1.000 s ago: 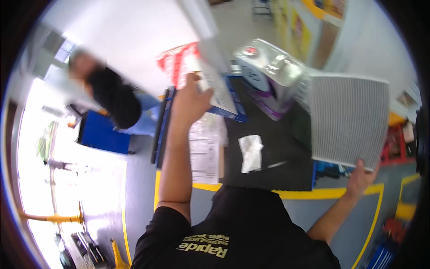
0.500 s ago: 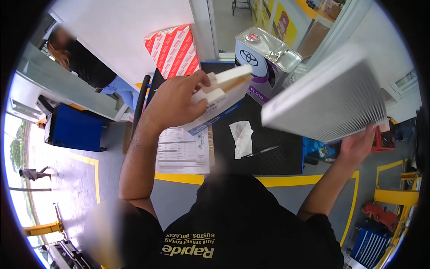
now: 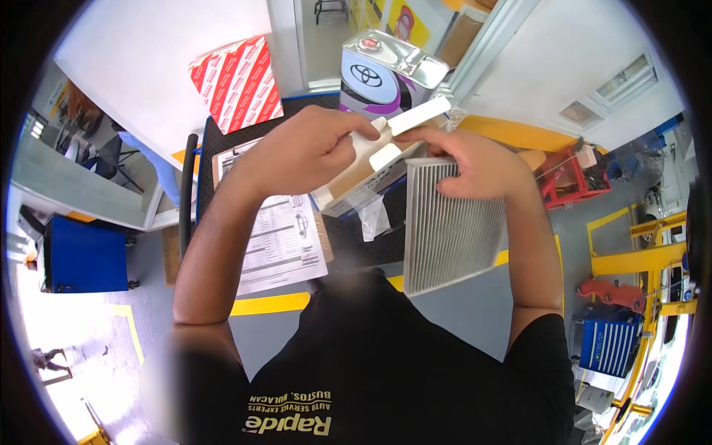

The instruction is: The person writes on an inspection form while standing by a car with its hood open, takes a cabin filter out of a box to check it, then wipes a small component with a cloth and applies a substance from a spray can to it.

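A white and blue cardboard box [image 3: 348, 185] with its end flaps open is held over the black-topped table [image 3: 348, 241]. My left hand [image 3: 308, 152] grips its near left side, the index finger reaching to the open end. A pleated grey-white air filter [image 3: 454, 230] hangs upright from my right hand [image 3: 475, 165], pinched by its upper edge. That hand's index finger also reaches the box's flap [image 3: 421, 117]. The box hides part of a crumpled white paper [image 3: 375, 219] on the table. Whatever is inside the box cannot be made out.
Behind the box stands a metal fluid can [image 3: 371, 85], with a red-and-white striped box [image 3: 239, 85] to its left. Printed sheets [image 3: 274, 248] on a clipboard lie at the table's left. A red crate [image 3: 561, 182] is on the right, a blue cabinet [image 3: 89, 256] far left.
My right hand has brought the filter in from the right and turned it upright next to the box. Its fingers have come to the box's open end. The view has shifted rightward.
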Action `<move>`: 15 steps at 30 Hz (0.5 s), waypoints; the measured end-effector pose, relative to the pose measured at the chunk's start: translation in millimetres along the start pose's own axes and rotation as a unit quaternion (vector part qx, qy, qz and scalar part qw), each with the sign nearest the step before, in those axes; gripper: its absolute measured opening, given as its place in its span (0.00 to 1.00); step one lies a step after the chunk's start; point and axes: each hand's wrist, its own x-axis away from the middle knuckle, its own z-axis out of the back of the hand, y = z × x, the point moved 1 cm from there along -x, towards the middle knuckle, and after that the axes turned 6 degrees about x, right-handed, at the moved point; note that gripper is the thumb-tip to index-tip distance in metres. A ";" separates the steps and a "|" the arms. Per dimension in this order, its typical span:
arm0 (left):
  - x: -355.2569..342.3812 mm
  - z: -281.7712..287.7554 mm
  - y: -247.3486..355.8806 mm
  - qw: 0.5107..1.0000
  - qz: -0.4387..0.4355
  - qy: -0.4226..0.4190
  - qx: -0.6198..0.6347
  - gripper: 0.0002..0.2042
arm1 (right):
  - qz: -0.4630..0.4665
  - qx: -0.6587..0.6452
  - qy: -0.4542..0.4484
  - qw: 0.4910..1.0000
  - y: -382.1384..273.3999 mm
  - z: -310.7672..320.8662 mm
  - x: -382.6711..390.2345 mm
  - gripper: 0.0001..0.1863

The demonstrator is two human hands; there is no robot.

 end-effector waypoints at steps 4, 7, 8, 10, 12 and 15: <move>-14.8 -12.3 0.9 0.993 -0.024 -0.085 0.084 0.18 | -0.030 -0.046 -0.058 0.997 15.9 -2.3 14.3 0.45; -14.6 -29.3 -8.0 0.998 -0.046 -0.041 0.003 0.17 | -0.023 -0.145 -0.113 0.983 26.5 -11.4 17.2 0.48; -14.4 -30.7 -10.2 0.994 -0.077 -0.003 -0.073 0.16 | -0.025 -0.191 -0.129 0.973 25.9 -13.5 18.7 0.49; -12.5 -35.3 4.2 0.990 -0.047 0.001 -0.131 0.17 | 0.008 -0.238 -0.116 0.964 28.5 -17.2 29.0 0.49; -13.4 -36.4 10.2 0.982 -0.017 0.010 -0.190 0.18 | 0.042 -0.281 -0.103 0.953 26.7 -19.5 36.7 0.50; -14.6 -31.2 5.8 0.982 0.023 -0.015 -0.188 0.22 | 0.041 -0.197 -0.074 0.977 16.6 -22.5 41.4 0.50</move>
